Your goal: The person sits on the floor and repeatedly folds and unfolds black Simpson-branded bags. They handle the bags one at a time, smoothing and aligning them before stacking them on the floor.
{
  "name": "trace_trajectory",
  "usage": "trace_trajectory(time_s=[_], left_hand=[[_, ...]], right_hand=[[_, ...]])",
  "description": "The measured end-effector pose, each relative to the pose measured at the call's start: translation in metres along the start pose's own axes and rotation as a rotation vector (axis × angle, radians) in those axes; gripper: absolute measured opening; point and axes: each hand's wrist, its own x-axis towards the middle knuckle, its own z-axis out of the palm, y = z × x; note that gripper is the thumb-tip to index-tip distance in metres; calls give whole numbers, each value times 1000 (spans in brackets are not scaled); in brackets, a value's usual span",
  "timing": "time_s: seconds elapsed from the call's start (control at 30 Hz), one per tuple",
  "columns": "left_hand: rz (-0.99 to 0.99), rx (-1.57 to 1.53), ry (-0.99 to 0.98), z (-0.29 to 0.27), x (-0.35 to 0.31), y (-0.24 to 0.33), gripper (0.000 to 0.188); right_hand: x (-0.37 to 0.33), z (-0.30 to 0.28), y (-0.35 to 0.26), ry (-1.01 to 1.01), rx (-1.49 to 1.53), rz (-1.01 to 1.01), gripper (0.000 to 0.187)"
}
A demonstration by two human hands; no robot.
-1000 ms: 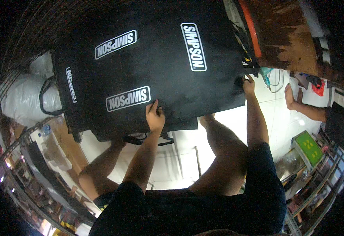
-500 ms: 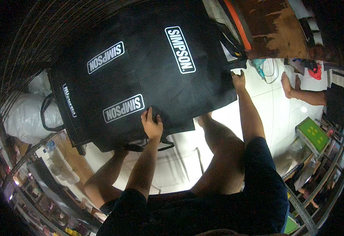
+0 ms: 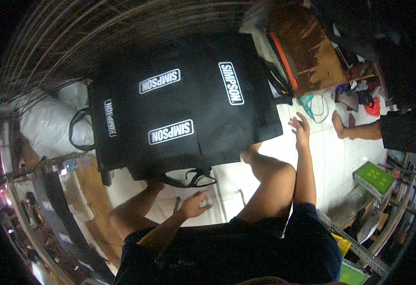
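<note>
Spread out in front of me is a large black fabric piece (image 3: 189, 107) with several white-bordered printed labels and strap handles, like an opened-out bag. One dark strap loop (image 3: 73, 135) sticks out at its left edge; more straps (image 3: 198, 179) hang at the near edge. My left hand (image 3: 197, 204) hovers just short of those near straps, touching nothing, fingers apart and slightly blurred. Beyond the fabric's right edge, above the white floor, my right hand (image 3: 301, 130) is empty with its fingers spread. What supports the fabric is hidden beneath it.
White plastic bundles (image 3: 51, 130) lie at the left. A worn wooden board (image 3: 312, 52) stands at the far right, near a teal tool with a cord (image 3: 306, 101). Another person's bare foot (image 3: 338, 126) rests on the floor. A green screen frame (image 3: 374, 178) sits on the right rack.
Both hands have let go of the black fabric: the left drew back toward me, the right moved off its right edge. The view has shifted, so the fabric appears slightly farther right.
</note>
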Motion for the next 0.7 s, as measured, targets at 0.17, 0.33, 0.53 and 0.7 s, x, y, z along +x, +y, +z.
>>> trace_trajectory(time_s=[0.17,0.33,0.53,0.7], left_hand=[[-2,291,-19,-14,-92,44,62],[82,-178,115,17,-140,73,61],[-79,-158,190,57,-85,-10,61],[-256,396,-13,50,-104,21,80]], right_hand=[[-124,19,-26,-177,-158,-273,37],[-276,78,-23,-975,-224,-380,43],[-291,116,72,-1055,-601,-533,42],[-247,104,84,-620,-404,-134,39]])
